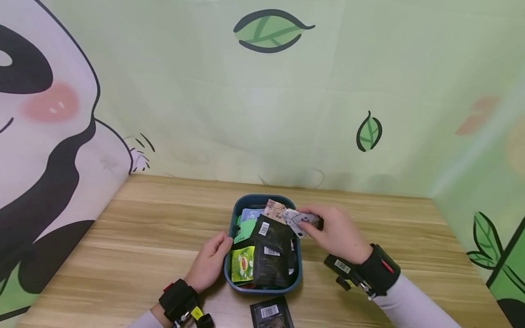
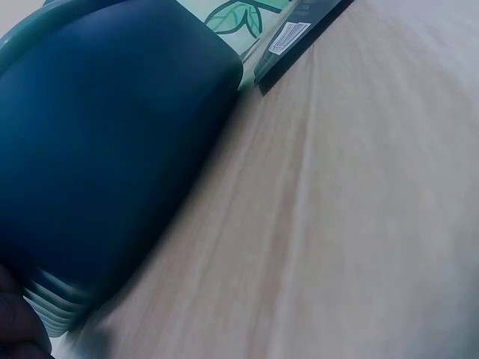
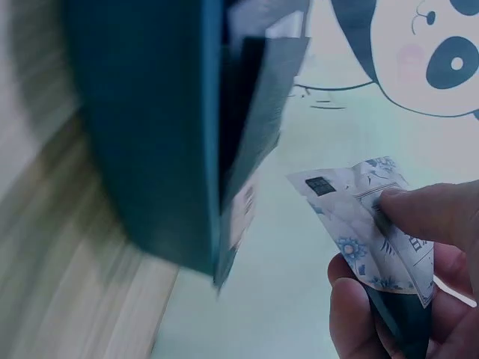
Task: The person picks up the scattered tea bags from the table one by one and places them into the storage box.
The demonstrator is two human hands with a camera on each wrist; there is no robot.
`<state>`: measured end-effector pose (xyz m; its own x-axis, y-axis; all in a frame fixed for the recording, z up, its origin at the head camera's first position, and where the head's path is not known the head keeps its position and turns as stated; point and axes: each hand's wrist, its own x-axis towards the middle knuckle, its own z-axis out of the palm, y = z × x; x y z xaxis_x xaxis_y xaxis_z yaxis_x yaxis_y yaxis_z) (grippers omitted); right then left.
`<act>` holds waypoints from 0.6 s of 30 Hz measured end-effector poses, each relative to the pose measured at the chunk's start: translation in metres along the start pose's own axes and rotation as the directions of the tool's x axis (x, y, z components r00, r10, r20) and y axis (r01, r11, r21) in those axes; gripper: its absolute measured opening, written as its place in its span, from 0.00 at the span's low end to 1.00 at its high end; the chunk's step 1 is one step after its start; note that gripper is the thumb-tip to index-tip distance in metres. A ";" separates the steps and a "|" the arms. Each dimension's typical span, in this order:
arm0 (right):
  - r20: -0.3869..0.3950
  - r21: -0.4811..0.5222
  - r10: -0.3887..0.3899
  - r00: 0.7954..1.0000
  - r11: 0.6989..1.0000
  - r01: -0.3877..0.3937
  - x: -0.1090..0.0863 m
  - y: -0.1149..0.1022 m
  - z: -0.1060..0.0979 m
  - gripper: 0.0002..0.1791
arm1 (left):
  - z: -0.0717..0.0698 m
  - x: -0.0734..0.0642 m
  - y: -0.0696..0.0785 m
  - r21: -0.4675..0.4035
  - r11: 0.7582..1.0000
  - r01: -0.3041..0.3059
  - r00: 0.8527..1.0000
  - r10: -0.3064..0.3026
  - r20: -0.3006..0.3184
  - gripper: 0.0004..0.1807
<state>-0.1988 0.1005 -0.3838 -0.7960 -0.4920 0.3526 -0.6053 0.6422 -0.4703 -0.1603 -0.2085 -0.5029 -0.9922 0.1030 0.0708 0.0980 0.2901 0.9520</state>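
A dark blue plastic bin [image 1: 301,269] full of tea bag packets stands on the table. My left hand [image 1: 211,259] holds its left side, thumb at the rim; in the left wrist view fingertips [image 2: 22,321] lie against the outer wall. Over the bin's right rim, my right hand [image 1: 338,230] pinches a white sachet [image 3: 367,217] with blue flower print. A dark green packet [image 3: 400,318] is in the same hand, under the white one. Inside the bin are black packets [image 1: 270,264] with barcodes, a yellow-green packet [image 1: 243,264], a green one [image 1: 245,230] and a patterned brown one [image 1: 275,210].
One black packet [image 1: 271,313] lies on the wooden table [image 1: 164,228] just in front of the bin. Another black barcoded piece [image 1: 340,266] shows beneath my right wrist. Behind the table hangs a pale green backdrop [image 1: 197,91] with panda and leaf drawings.
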 end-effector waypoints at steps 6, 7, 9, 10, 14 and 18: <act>0.012 0.061 -0.001 1.000 0.998 0.000 0.037 -0.009 0.011 0.15 | 0.000 0.000 0.003 0.015 1.000 0.002 1.000 -0.001 -0.011 0.16; 0.018 0.075 -0.001 1.000 0.997 0.000 0.041 -0.011 0.013 0.15 | 0.000 0.000 0.003 0.013 1.000 0.003 1.000 -0.003 -0.009 0.16; 0.033 0.105 -0.007 0.999 0.994 0.004 0.050 -0.015 0.017 0.14 | 0.000 0.000 0.003 0.009 1.000 0.003 1.000 -0.003 -0.008 0.17; 0.039 0.114 -0.010 0.999 0.993 0.006 0.053 -0.017 0.020 0.14 | 0.000 0.000 0.003 0.006 1.000 0.003 1.000 -0.003 -0.008 0.17; 0.056 0.134 -0.043 0.997 0.990 0.035 0.064 -0.023 0.029 0.14 | 0.000 0.000 0.002 -0.006 1.000 0.010 1.000 -0.010 -0.006 0.16; 0.089 0.110 -0.032 0.996 0.994 0.022 0.068 -0.023 0.036 0.18 | 0.000 -0.001 0.001 -0.011 1.000 0.003 1.000 -0.003 0.000 0.16</act>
<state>-0.2388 0.0313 -0.3787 -0.7727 -0.5623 0.2944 -0.6184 0.5627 -0.5486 -0.1596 -0.2080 -0.5016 -0.9925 0.1020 0.0676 0.0939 0.2803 0.9553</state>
